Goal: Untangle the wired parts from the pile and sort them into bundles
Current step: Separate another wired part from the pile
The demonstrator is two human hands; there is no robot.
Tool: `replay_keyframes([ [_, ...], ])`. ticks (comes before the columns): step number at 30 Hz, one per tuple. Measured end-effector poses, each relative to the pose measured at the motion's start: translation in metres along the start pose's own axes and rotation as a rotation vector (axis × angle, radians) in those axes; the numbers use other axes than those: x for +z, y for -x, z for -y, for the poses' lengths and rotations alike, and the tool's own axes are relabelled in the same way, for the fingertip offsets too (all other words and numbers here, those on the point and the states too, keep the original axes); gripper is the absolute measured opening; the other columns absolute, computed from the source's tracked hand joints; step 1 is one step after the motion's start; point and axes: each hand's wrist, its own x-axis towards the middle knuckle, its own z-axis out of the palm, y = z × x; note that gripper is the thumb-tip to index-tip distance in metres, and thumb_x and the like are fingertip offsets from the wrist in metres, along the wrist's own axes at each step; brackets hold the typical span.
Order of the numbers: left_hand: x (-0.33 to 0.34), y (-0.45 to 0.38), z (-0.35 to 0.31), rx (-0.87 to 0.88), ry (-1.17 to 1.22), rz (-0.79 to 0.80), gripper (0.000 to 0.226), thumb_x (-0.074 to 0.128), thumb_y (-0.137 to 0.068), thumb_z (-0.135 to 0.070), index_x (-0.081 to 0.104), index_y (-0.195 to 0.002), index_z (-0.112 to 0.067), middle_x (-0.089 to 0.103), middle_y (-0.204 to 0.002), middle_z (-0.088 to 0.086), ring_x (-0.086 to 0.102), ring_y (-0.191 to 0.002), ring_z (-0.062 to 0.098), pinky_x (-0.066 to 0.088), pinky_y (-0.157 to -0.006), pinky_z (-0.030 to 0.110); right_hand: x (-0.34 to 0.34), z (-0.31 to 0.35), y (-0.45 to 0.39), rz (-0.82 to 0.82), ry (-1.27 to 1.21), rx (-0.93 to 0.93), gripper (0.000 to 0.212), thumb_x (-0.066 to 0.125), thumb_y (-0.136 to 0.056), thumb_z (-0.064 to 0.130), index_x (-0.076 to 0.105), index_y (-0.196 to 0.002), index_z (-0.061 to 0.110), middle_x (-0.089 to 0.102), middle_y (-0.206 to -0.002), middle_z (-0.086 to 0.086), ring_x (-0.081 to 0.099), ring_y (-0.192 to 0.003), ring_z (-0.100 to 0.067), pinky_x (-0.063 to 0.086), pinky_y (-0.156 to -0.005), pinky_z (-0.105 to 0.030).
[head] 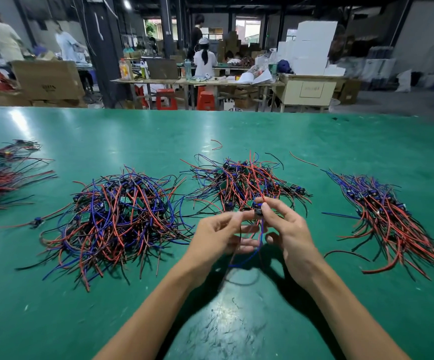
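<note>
Two tangled piles of red, blue and black wired parts lie on the green table: a large pile (114, 219) at centre left and a smaller pile (244, 180) straight ahead. A combed bundle (390, 214) lies at the right. Both hands are raised just in front of the smaller pile. My right hand (288, 229) pinches a small dark wired part (258, 209) between thumb and fingertips, its red wire running up into the pile and its blue wire hanging down. My left hand (221, 232) pinches the same part's wires from the left.
Another bundle (0, 175) lies at the far left edge of the green table (132, 131). Loose red wire bits (217, 144) lie behind the piles. Beyond the table are cardboard boxes, benches, red stools and people working.
</note>
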Motion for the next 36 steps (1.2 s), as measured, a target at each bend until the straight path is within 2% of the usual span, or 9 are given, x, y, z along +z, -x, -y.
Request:
replay_keyframes([
  [2,0.001,0.002,0.002,-0.028,0.002,0.036,0.026,0.054,-0.102,-0.022,0.071,-0.115,-0.006,0.076,-0.103,0.016,0.075,-0.080,0.023,0.061,-0.072,0.025,0.000,-0.002,0.001,0.021,-0.039,-0.066,0.017,0.071,-0.082,0.031,0.077,-0.097,0.026,0.077,-0.108,-0.006,0.070,-0.088,-0.021,0.055,-0.068,-0.031],
  [5,0.000,0.003,0.002,-0.029,-0.032,0.055,0.026,0.059,-0.099,-0.017,0.071,-0.114,0.001,0.075,-0.104,0.019,0.073,-0.076,0.019,0.058,-0.069,0.020,0.001,-0.002,0.003,0.001,0.057,-0.180,0.020,0.074,-0.081,0.030,0.077,-0.099,0.021,0.077,-0.110,-0.001,0.067,-0.088,-0.005,0.053,-0.070,-0.016],
  [9,0.000,0.004,-0.002,0.029,-0.112,0.009,0.022,0.064,-0.096,-0.010,0.072,-0.112,0.003,0.075,-0.088,0.009,0.069,-0.070,0.012,0.053,-0.066,0.015,0.001,-0.006,0.003,-0.001,0.133,-0.220,0.018,0.075,-0.082,0.030,0.079,-0.099,0.027,0.077,-0.109,0.004,0.066,-0.093,-0.008,0.051,-0.080,-0.021],
  [13,-0.005,0.002,-0.006,0.104,-0.131,-0.052,0.023,0.068,-0.094,-0.010,0.071,-0.113,0.002,0.076,-0.102,0.018,0.074,-0.092,0.020,0.057,-0.081,0.023,0.005,-0.008,0.003,-0.057,0.156,-0.303,0.016,0.077,-0.079,0.031,0.080,-0.095,0.031,0.077,-0.092,0.003,0.061,-0.077,-0.007,0.047,-0.066,-0.013],
  [18,-0.004,0.004,-0.003,-0.025,0.033,0.120,0.027,0.064,-0.097,-0.018,0.071,-0.119,-0.005,0.074,-0.114,0.012,0.075,-0.095,0.028,0.060,-0.077,0.024,0.008,-0.010,0.002,-0.104,0.129,-0.299,0.015,0.080,-0.075,0.028,0.080,-0.090,0.023,0.075,-0.080,0.004,0.057,-0.069,-0.006,0.050,-0.061,-0.013],
  [24,-0.006,-0.001,0.001,-0.092,0.067,0.150,0.021,0.069,-0.089,-0.030,0.077,-0.101,-0.014,0.074,-0.093,0.003,0.062,-0.063,0.009,0.053,-0.064,0.016,0.007,-0.009,0.001,-0.125,0.128,-0.340,0.019,0.079,-0.075,0.025,0.079,-0.094,0.019,0.077,-0.082,0.004,0.062,-0.071,-0.003,0.051,-0.066,-0.014],
  [30,-0.022,-0.006,-0.020,0.168,-0.069,-0.140,0.015,0.070,-0.090,-0.019,0.083,-0.085,-0.017,0.075,-0.078,0.006,0.061,-0.061,0.010,0.053,-0.063,0.022,0.003,-0.008,-0.002,-0.264,0.093,-0.254,0.033,0.077,-0.077,0.041,0.072,-0.104,0.022,0.077,-0.080,-0.003,0.065,-0.066,-0.001,0.049,-0.066,-0.017],
  [33,-0.043,-0.004,-0.045,0.393,-0.462,-0.398,0.022,0.070,-0.094,-0.019,0.081,-0.075,-0.013,0.075,-0.072,0.009,0.061,-0.061,0.010,0.054,-0.063,0.030,-0.005,-0.015,-0.001,-0.398,0.654,-0.254,0.032,0.078,-0.078,0.057,0.065,-0.092,0.031,0.069,-0.073,0.009,0.064,-0.068,-0.008,0.052,-0.069,-0.035],
  [36,-0.073,0.000,-0.083,0.520,-0.856,-0.671,0.023,0.069,-0.093,-0.022,0.078,-0.077,-0.008,0.072,-0.068,0.007,0.063,-0.062,0.018,0.053,-0.064,0.039,0.005,-0.027,0.001,-0.336,1.134,-0.248,0.054,0.071,-0.075,0.069,0.054,-0.110,0.033,0.061,-0.095,0.014,0.056,-0.095,-0.015,0.048,-0.083,-0.038],
])
